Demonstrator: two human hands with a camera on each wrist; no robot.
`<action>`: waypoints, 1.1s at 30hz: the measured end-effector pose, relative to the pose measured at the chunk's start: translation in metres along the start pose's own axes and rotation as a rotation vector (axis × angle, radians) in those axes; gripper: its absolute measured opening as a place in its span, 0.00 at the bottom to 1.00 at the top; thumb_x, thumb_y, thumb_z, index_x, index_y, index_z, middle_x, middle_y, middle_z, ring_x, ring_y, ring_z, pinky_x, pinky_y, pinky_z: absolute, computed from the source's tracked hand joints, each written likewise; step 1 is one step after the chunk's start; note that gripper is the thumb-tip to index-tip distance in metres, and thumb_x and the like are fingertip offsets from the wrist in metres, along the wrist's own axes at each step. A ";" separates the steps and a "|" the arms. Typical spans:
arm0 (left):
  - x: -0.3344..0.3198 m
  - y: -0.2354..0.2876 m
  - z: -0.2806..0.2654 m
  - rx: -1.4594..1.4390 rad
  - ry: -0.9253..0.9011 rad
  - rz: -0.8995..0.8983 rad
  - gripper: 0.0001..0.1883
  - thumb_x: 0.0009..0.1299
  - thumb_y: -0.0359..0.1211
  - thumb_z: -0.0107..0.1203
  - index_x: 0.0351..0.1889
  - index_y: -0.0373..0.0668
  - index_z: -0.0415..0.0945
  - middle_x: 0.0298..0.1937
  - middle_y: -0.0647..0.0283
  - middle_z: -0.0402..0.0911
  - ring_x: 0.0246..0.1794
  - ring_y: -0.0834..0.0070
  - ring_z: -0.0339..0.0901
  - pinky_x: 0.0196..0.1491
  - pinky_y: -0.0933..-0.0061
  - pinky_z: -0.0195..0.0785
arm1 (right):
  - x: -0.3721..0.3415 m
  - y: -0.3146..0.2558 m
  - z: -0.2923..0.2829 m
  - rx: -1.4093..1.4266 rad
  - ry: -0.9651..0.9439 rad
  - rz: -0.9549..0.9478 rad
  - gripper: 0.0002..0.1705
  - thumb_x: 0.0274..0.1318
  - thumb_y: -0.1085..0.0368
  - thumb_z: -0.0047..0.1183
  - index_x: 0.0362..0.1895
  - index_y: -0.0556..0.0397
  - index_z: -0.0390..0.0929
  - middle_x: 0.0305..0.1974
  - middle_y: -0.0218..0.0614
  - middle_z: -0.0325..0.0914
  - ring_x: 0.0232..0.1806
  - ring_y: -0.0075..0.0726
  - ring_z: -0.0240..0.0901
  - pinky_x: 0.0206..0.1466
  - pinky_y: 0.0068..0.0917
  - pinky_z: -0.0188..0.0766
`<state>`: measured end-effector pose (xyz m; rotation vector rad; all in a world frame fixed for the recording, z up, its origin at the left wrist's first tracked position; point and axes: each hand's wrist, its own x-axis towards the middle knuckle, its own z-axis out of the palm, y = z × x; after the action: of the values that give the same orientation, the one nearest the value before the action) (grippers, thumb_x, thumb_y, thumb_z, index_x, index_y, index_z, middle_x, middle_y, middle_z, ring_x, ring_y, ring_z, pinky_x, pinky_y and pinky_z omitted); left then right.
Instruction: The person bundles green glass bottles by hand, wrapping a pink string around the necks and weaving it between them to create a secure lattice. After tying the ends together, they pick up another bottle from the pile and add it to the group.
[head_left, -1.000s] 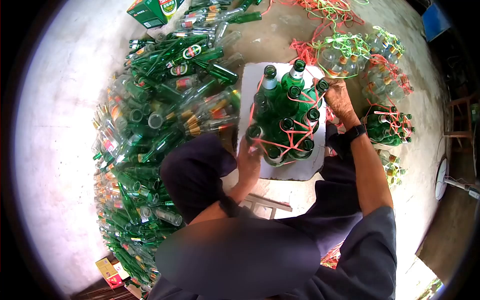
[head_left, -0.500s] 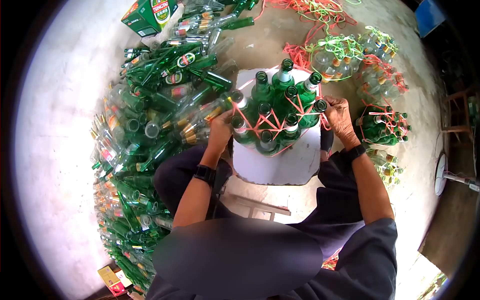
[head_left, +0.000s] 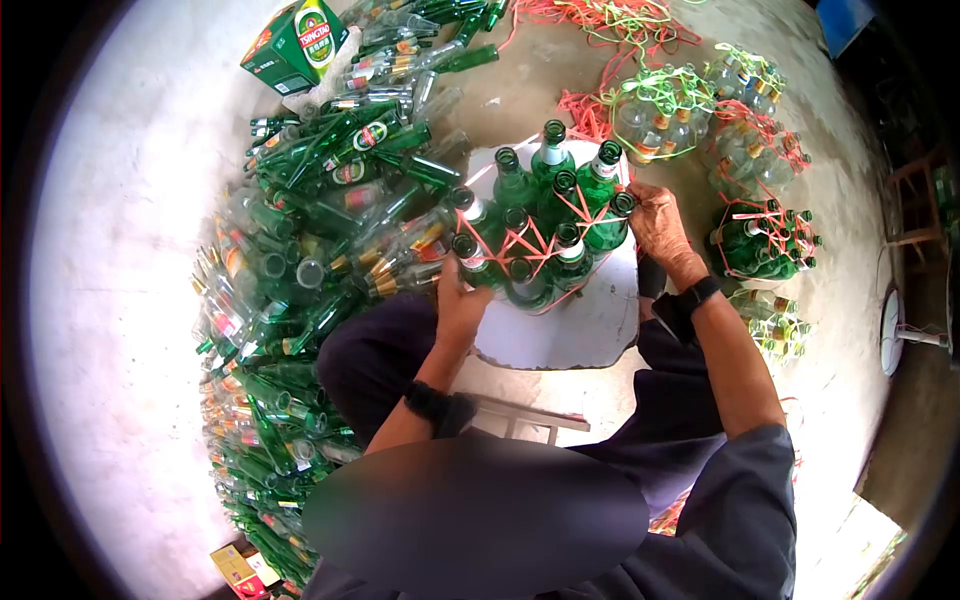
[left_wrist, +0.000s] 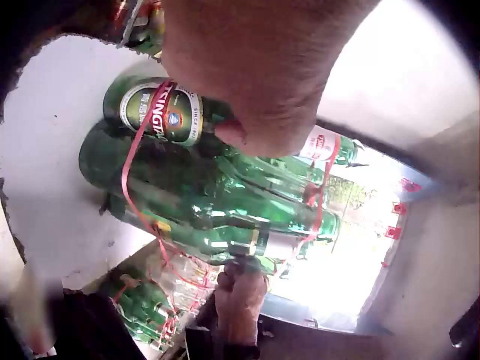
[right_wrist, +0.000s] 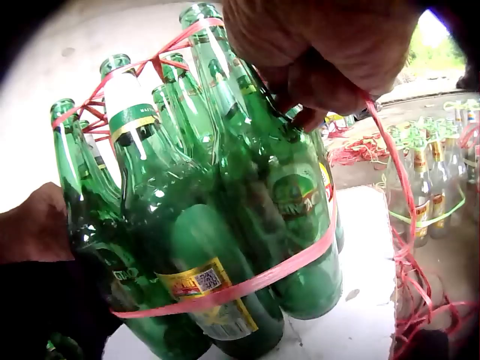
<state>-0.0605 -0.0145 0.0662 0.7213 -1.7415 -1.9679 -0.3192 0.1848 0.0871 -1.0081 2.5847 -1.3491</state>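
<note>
Several green bottles (head_left: pixel 567 255) stand upright in a bundle, with red strap laced between their necks and a red band (right_wrist: pixel 262 279) round their bodies. My left hand (head_left: pixel 460 312) holds the nearest left bottle (left_wrist: pixel 169 112), thumb and fingers on either side of it; some fingers are hidden. At the bundle's right side, my right hand (head_left: pixel 660 232) is curled beside a bottle neck. The right wrist view shows its fingers (right_wrist: pixel 319 86) pinching the red strap (right_wrist: pixel 394 154), whose slack runs down past the board.
The bundle stands on a white board (head_left: pixel 545 345). Loose bottles (head_left: pixel 300 190) are heaped at left, near a green carton (head_left: pixel 300 50). Tied bundles (head_left: pixel 660 115) stand at right, with tangled red strap (head_left: pixel 590 112) behind the board. A fan (head_left: pixel 893 335) is at far right.
The bundle has turned and shifted left on the board. My left hand moved off its side, then back onto the near left bottle. My right hand has moved nearer me along the right side.
</note>
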 end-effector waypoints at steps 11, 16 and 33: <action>0.016 0.002 -0.006 0.106 -0.163 0.058 0.40 0.57 0.16 0.56 0.71 0.40 0.57 0.56 0.61 0.76 0.51 0.71 0.77 0.54 0.69 0.72 | -0.002 0.020 0.009 -0.218 -0.048 -0.057 0.17 0.67 0.60 0.49 0.27 0.58 0.77 0.28 0.59 0.77 0.34 0.70 0.76 0.39 0.56 0.73; 0.031 0.023 -0.003 -0.015 -0.204 0.046 0.32 0.55 0.17 0.59 0.61 0.36 0.67 0.49 0.63 0.79 0.48 0.74 0.78 0.49 0.71 0.73 | -0.008 0.011 0.000 -0.153 -0.044 -0.042 0.14 0.65 0.62 0.49 0.30 0.59 0.78 0.28 0.56 0.78 0.33 0.66 0.77 0.38 0.53 0.74; 0.036 0.097 -0.006 0.538 0.277 0.510 0.17 0.63 0.19 0.51 0.51 0.36 0.77 0.49 0.59 0.81 0.49 0.67 0.78 0.55 0.68 0.70 | -0.028 0.003 -0.003 -0.429 -0.187 -0.172 0.19 0.67 0.59 0.47 0.29 0.58 0.81 0.29 0.55 0.80 0.34 0.64 0.79 0.40 0.52 0.77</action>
<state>-0.0873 -0.0544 0.1580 0.5947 -2.0362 -1.0248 -0.2994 0.2047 0.0803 -1.3657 2.7487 -0.6859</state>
